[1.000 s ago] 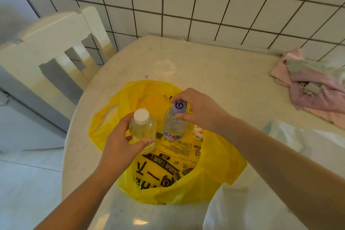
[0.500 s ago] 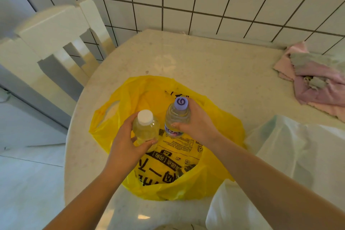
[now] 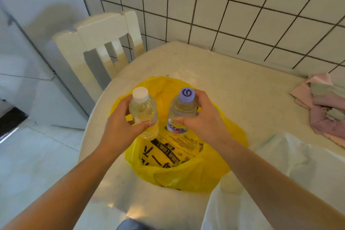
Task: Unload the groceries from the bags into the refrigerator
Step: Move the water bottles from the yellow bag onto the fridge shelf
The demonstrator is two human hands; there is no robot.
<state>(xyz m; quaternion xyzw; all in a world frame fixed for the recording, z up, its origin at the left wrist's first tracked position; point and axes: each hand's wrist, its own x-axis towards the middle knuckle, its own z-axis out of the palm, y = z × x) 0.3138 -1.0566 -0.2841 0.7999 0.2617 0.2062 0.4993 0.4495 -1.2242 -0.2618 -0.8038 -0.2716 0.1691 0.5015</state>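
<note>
At the far left we see a pale floor [image 3: 33, 164] and a grey-white cabinet front [image 3: 24, 84], and next to these a white slatted chair [image 3: 104, 43] pushed up against the rim of the table [image 3: 233, 87]. Behind both runs a wall of white tiles [image 3: 224, 9] with dark grout.

Over the table's middle we hold two small bottles upright, side by side and a little apart, above a yellow bag [image 3: 186, 172] that lies open on the table with black print on its inner face. Our left hand [image 3: 119, 129] is curled round the white-capped bottle [image 3: 143, 112], thumb across its front and fingers round the far side; the liquid in it looks faintly yellow. Our right hand [image 3: 203, 117] grips the purple-capped bottle [image 3: 180, 112] from its right side, thumb on the front above a coloured label, fingers wrapped behind the shoulder. Both bottles are clear of the bag's plastic, as far as we can tell, with the bag's mouth directly beneath them.

Right of the yellow bag a white bag [image 3: 280, 183] lies crumpled on the table, touching the yellow one's edge and reaching to the lower border. At the far right, near the wall, a heap of pink cloth [image 3: 324, 110] with greyish patches rests on the table, well apart from the bottles.
</note>
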